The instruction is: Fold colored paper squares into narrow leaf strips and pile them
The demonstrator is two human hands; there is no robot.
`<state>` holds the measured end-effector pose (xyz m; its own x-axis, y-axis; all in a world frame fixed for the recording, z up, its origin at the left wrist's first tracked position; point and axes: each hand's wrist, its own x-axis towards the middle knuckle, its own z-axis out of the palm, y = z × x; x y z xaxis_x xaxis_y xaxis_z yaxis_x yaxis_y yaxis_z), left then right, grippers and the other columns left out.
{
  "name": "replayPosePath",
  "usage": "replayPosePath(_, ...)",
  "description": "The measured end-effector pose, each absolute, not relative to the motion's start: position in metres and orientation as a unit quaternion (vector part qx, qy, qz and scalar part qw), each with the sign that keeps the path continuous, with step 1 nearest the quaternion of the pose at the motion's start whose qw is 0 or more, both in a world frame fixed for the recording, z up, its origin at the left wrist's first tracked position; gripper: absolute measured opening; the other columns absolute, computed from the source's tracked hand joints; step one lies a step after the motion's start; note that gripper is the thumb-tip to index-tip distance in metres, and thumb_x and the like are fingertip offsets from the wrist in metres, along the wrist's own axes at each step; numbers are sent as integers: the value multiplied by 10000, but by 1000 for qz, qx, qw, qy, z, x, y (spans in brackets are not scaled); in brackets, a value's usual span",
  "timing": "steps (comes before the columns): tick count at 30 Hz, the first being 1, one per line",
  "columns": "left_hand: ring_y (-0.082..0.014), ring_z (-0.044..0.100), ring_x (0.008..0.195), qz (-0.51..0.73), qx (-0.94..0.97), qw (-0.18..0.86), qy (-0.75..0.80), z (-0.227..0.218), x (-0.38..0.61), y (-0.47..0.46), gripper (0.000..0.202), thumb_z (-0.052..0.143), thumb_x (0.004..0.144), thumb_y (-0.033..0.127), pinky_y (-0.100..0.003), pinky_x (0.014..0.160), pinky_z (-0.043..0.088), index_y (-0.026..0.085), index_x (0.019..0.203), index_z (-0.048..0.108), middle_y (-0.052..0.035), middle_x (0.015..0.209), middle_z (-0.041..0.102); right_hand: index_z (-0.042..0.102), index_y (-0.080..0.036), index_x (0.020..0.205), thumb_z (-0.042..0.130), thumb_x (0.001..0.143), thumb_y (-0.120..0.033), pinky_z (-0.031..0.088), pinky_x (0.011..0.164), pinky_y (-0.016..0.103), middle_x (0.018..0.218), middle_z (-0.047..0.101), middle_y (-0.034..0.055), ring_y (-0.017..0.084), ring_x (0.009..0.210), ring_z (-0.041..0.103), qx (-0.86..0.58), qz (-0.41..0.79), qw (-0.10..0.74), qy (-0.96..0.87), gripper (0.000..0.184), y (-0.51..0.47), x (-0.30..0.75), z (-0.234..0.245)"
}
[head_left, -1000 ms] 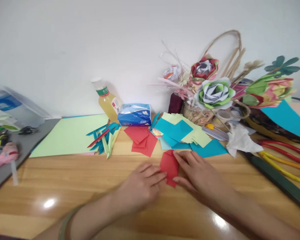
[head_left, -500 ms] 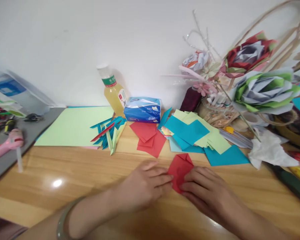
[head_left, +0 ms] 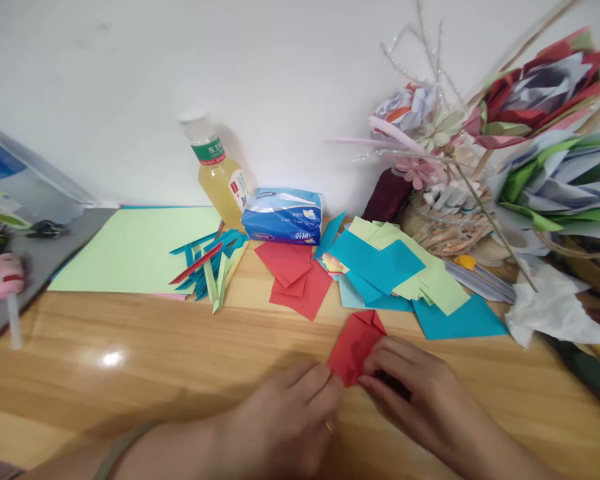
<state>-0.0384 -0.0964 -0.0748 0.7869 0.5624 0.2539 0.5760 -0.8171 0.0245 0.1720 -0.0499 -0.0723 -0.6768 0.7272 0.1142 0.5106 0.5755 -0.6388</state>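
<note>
A folded red paper (head_left: 355, 343) lies on the wooden table (head_left: 130, 353) in front of me. My left hand (head_left: 285, 417) rests knuckles up beside it, fingertips touching its lower left edge. My right hand (head_left: 410, 393) pinches the paper's lower right side, fingers curled over it. Both wrists enter from the bottom of the view.
Behind the fold lie red squares (head_left: 295, 277), blue and green squares (head_left: 390, 270), cut paper strips (head_left: 210, 263), a large green sheet (head_left: 135, 250), a tissue pack (head_left: 283, 217) and a juice bottle (head_left: 215, 177). Paper flowers (head_left: 545, 153) crowd the right; a pink glue gun (head_left: 0, 283) lies left.
The view has moved closer and to the right. Both hands drew back toward me with the red paper, and the right hand's fingers curled onto its lower edge.
</note>
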Motion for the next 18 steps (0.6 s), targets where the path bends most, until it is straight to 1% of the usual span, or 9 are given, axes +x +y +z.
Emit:
replayPosePath(5,-180,557,783,-90,-947,4,-309,-70,-36,-97,194,452,860,175,-257,647,471,137,812,636,-83,924,643,448,-206,739,426,895,-154,397,580,253,741,539,5,136,671,522,-380,284,185,-860,166,-51,167,-70)
replayPosePath(8,-166,556,756,-120,-937,-3,-327,-70,-37,-96,209,413,864,128,-244,619,470,136,842,621,-68,902,638,449,-206,732,433,890,-157,392,569,255,726,537,5,139,658,518,-384,275,185,-862,167,-51,167,-71)
replayPosePath(11,-159,553,726,-165,-926,-12,-340,-73,-38,-95,253,352,886,100,-249,611,474,133,934,598,-59,889,631,452,-205,733,444,887,-160,396,573,258,723,539,4,141,655,522,-389,273,183,-861,160,-52,167,-72)
replayPosePath(14,-163,550,717,-170,-918,-21,-357,-78,-34,-95,267,328,908,111,-250,588,471,121,1051,554,-48,849,617,450,-204,729,449,886,-165,401,577,260,725,539,5,142,660,526,-390,277,179,-860,162,-52,168,-73)
replayPosePath(18,-153,549,746,-110,-906,-42,-407,-85,-26,-96,168,400,912,137,-234,613,462,173,999,540,-10,802,580,436,-207,736,442,886,-159,409,594,266,741,537,6,144,676,528,-386,283,175,-861,158,-52,168,-74)
